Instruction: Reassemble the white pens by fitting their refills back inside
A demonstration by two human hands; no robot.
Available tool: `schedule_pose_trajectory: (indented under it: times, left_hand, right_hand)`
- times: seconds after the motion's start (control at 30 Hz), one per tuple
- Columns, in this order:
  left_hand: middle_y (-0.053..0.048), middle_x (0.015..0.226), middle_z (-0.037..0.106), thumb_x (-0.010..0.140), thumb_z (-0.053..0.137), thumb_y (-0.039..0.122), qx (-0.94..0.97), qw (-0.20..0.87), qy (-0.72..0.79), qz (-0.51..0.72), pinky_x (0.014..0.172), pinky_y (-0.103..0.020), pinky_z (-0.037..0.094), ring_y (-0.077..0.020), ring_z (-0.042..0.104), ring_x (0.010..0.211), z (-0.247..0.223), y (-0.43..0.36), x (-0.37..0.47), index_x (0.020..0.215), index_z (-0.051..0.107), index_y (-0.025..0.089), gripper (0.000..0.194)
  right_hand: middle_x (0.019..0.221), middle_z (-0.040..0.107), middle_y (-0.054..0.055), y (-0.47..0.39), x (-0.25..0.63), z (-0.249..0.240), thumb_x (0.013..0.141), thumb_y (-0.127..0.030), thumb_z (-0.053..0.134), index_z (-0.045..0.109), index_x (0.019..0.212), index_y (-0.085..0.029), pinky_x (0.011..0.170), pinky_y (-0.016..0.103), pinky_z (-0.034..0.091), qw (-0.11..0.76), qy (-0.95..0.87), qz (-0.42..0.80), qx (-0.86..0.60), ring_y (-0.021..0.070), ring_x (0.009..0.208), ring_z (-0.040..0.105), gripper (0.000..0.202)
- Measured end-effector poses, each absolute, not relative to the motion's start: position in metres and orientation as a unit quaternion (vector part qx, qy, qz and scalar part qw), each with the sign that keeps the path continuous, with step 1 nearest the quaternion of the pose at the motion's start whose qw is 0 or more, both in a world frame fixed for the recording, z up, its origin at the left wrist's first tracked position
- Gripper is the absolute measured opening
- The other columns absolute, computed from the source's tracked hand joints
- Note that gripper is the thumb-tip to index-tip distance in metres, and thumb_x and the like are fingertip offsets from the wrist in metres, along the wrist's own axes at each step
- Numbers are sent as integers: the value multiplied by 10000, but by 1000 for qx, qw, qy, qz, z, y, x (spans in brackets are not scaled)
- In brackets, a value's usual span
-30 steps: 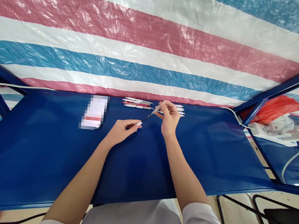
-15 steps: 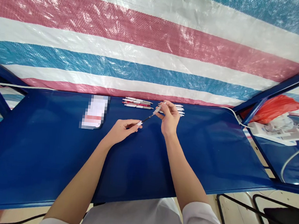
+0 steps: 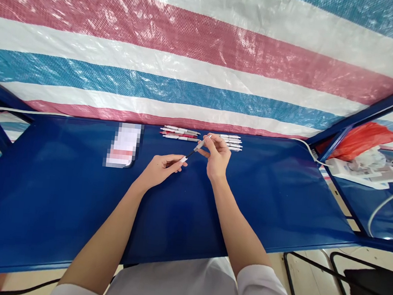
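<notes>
My left hand [image 3: 165, 168] pinches a small white pen part [image 3: 183, 159] at the middle of the blue table. From it a thin dark refill [image 3: 190, 155] runs up to the right into a grey-and-white pen barrel [image 3: 200, 145]. My right hand [image 3: 217, 156] holds that barrel between thumb and fingers, tilted. Behind the hands lies a group of white and red pens [image 3: 179, 134]. Several white pens [image 3: 232, 142] lie just beyond my right hand, partly covered by it.
A phone with a blurred screen [image 3: 124, 145] lies left on the blue table [image 3: 56, 194]. Striped sheeting [image 3: 190, 63] hangs behind. Blue frame bars rise at both sides. At the right are a red plastic bag [image 3: 367, 140], white items and cables; a chair stands below.
My right hand has moved slightly left and toward my left hand with the barrel. Less of the dark refill shows between the two parts.
</notes>
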State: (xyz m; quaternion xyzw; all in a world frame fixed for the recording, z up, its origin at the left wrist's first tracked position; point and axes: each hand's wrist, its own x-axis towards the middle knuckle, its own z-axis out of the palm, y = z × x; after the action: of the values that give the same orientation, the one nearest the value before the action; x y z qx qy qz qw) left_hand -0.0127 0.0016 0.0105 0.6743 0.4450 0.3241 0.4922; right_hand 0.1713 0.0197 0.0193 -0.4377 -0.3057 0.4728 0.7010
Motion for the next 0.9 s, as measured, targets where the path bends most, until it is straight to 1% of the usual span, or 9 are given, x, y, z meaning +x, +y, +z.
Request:
schedule_pose_trajectory:
  times: [0.1, 0.2, 0.4, 0.6, 0.77, 0.9]
  left_hand:
    - [-63, 967, 760, 877, 619, 502, 674, 492, 442, 329, 746, -278, 566, -164, 680, 763, 10, 2, -12, 1138, 717, 180, 426]
    - [-71, 977, 761, 873, 619, 513, 672, 490, 444, 334, 753, -285, 572, -168, 682, 767, 10, 2, -11, 1161, 711, 172, 456]
    - [-85, 1004, 764, 846, 638, 550, 660, 500, 447, 337, 763, -311, 580, -181, 689, 774, 9, 3, -6, 1166, 717, 176, 498]
    - [-96, 981, 771, 795, 689, 557, 633, 516, 460, 349, 750, -326, 584, -193, 698, 757, 16, 5, 3, 1166, 721, 166, 541]
    - [-76, 987, 773, 801, 703, 501, 642, 495, 454, 370, 802, -336, 582, -194, 706, 785, 22, 11, 14, 1140, 734, 174, 472]
    - [-65, 1008, 771, 803, 704, 479, 643, 482, 452, 387, 843, -352, 576, -206, 715, 816, 13, 20, 21, 1138, 735, 176, 453]
  right_hand:
    - [868, 723, -17, 16, 166, 18, 699, -371, 785, 696, 872, -230, 591, 239, 631, 691, -324, 484, -428, 140, 753, 719, 240]
    - [876, 732, -10, 11, 162, 18, 714, -366, 778, 696, 875, -226, 618, 256, 639, 679, -337, 498, -422, 152, 771, 732, 228]
    - [908, 746, 7, 6, 159, 20, 706, -349, 786, 695, 881, -214, 654, 270, 639, 673, -330, 516, -414, 164, 796, 742, 239]
    - [825, 709, -18, 9, 165, 21, 663, -355, 810, 690, 849, -215, 649, 288, 645, 690, -310, 513, -404, 158, 741, 733, 262]
    - [791, 663, -35, 19, 172, 18, 655, -361, 809, 683, 841, -218, 614, 272, 642, 709, -292, 488, -417, 126, 716, 689, 266]
    - [782, 640, -35, 23, 176, 12, 648, -378, 803, 674, 853, -212, 619, 277, 641, 711, -281, 481, -430, 117, 730, 657, 295]
